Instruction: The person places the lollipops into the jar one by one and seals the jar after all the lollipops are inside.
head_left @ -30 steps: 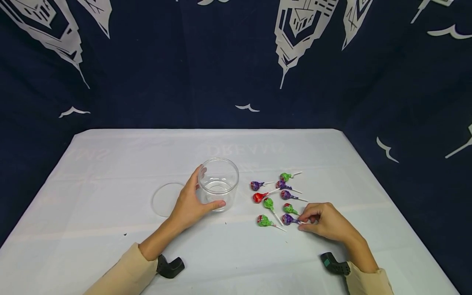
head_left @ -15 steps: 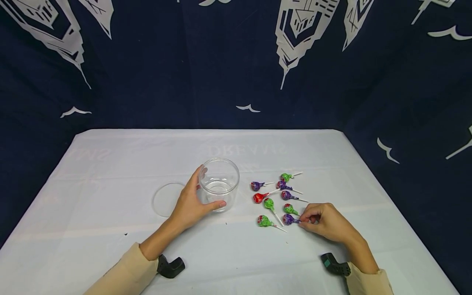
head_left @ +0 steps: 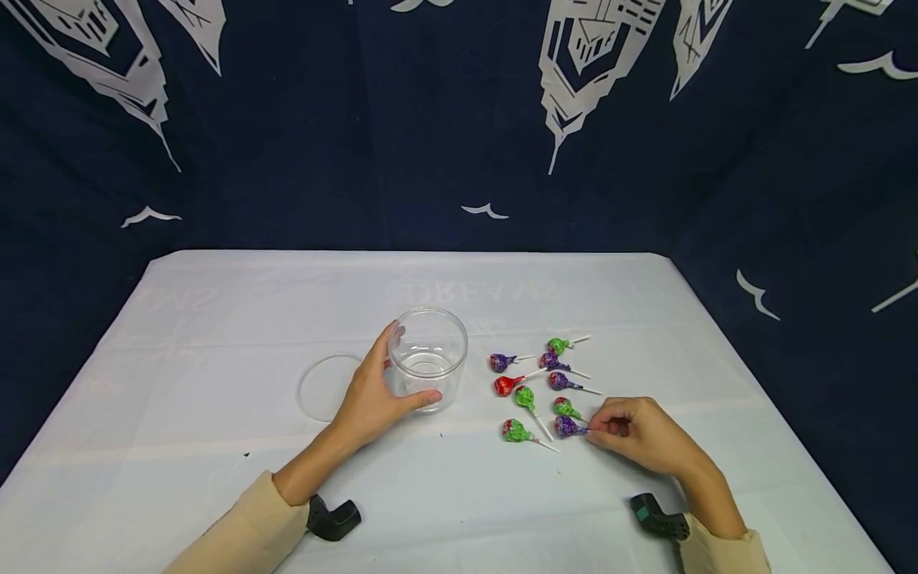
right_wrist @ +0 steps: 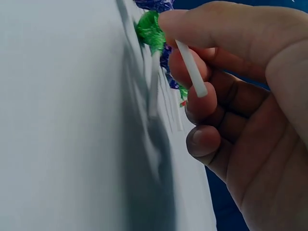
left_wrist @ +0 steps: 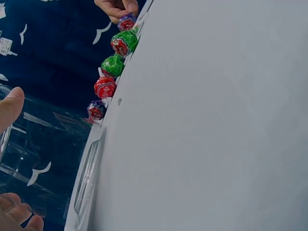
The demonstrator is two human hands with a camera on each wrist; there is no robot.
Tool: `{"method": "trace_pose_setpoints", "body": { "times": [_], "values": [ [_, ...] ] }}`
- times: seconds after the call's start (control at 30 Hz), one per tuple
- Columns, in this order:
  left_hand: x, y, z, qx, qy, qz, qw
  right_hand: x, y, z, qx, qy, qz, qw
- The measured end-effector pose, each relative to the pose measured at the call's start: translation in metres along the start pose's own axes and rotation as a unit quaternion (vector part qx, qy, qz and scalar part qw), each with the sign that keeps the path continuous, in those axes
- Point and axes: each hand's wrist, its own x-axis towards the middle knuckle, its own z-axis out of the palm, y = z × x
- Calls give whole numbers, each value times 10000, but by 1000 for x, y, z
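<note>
A clear round jar [head_left: 439, 335] stands open at the table's middle. My left hand [head_left: 407, 367] grips its left side, thumb at the front; the thumb [left_wrist: 9, 107] and jar wall [left_wrist: 33, 144] show in the left wrist view. Several wrapped lollipops lie to the jar's right: red [head_left: 504, 386], green [head_left: 513, 431] and purple [head_left: 500, 363] ones. My right hand [head_left: 594, 431] pinches the white stick [right_wrist: 190, 68] of the nearest purple lollipop [head_left: 569, 427], which lies on the cloth. A green lollipop [right_wrist: 150, 28] lies just beyond the fingers.
The jar's clear lid [head_left: 323, 388] lies flat to the left of my left hand. A white cloth covers the table [head_left: 215, 319]. Dark blue patterned fabric hangs behind and at both sides. Black wrist cameras [head_left: 331, 518] sit at both sleeves.
My right hand has shifted slightly rightward at the purple lollipop's stick. The left hand and the jar have stayed put.
</note>
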Motion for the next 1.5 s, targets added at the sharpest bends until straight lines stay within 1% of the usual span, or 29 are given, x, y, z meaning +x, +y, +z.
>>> {"method": "trace_pose_setpoints", "body": {
  "times": [0.2, 0.3, 0.47, 0.8, 0.93, 1.1, 1.23, 1.5],
  "values": [
    [-1, -1, 1, -17, 5, 49, 10000, -3, -4, -3, -25, -82, 361, 9993],
    [-1, -1, 2, -18, 3, 64, 10000, -4, -7, -5, -9, -120, 466, 9988],
    [-1, -1, 3, -25, -14, 28, 10000, -6, -12, -7, 51, -129, 486, 9987],
    [-2, -1, 4, 27, -2, -14, 10000, -6, -13, -5, -110, -59, 527, 9985],
    [-2, 0, 5, 32, 22, 4, 10000, -5, -15, -4, -183, 77, 524, 9984],
    [-2, -1, 5, 56, 36, 96, 9999, -2, -18, -2, -313, 370, 455, 9978],
    [-1, -2, 4, 90, 45, 126, 9999, 0, -20, 0, -296, 558, 425, 9971],
    [-1, -2, 1, 151, 37, 73, 9999, 7, -23, 3, -313, 843, 115, 9959]
  ]
}}
